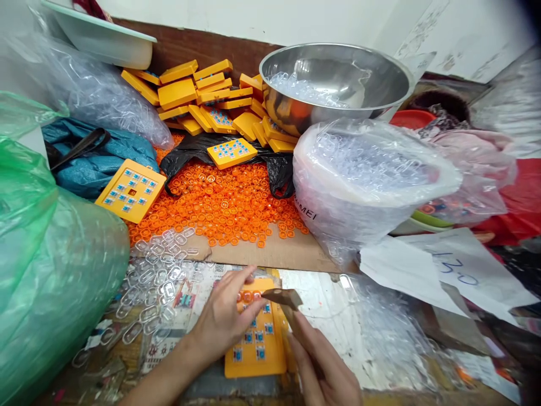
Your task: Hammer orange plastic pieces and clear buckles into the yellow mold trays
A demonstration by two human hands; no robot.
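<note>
Cluttered workbench (270,255), a steel bowl (338,79) behind a spread of loose orange rings (224,203). Nearest me lies a yellow slotted tray (258,347). My left hand (224,318) lies flat on it, fingers loosely spread. My right hand (323,372) is closed round a small brown tool (281,298). I judge it best to pin the tray flat, fingertips clear of the tool's head
</note>
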